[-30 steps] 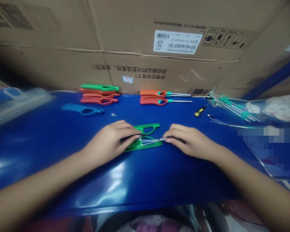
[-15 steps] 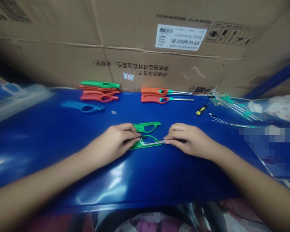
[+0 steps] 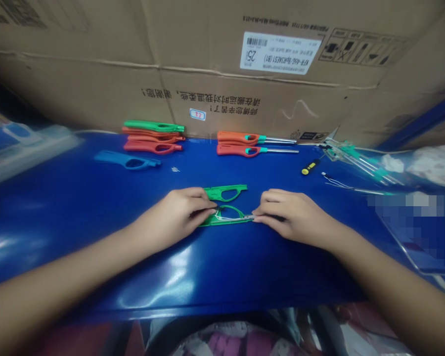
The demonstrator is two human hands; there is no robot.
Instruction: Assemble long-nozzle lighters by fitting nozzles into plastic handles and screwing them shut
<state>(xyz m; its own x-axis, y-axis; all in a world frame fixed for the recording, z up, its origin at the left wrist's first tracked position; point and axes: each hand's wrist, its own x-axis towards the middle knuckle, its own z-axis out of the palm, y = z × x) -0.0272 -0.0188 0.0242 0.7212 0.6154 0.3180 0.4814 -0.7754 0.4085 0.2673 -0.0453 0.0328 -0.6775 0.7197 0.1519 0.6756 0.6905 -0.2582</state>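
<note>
Two green lighter shell halves lie mid-table: one (image 3: 225, 192) farther back, one (image 3: 226, 217) nearer me with thin white wires across it. My left hand (image 3: 178, 212) is closed, fingertips pinching the left end of the near shell and its wires. My right hand (image 3: 292, 213) is closed in a pinch on a thin metal tube that enters the shell's right end; most of the tube is hidden under the fingers.
At the back: a stack of green and red shells (image 3: 154, 137), a blue shell (image 3: 128, 160), two orange lighters with metal tubes (image 3: 254, 144), a yellow-handled screwdriver (image 3: 308, 169), loose tubes with wires (image 3: 356, 160). A large cardboard box (image 3: 222, 64) walls off the rear.
Both hands stayed on the near green shell, drawing slightly closer; the loose white wires are pressed more tightly into the shell than one second ago.
</note>
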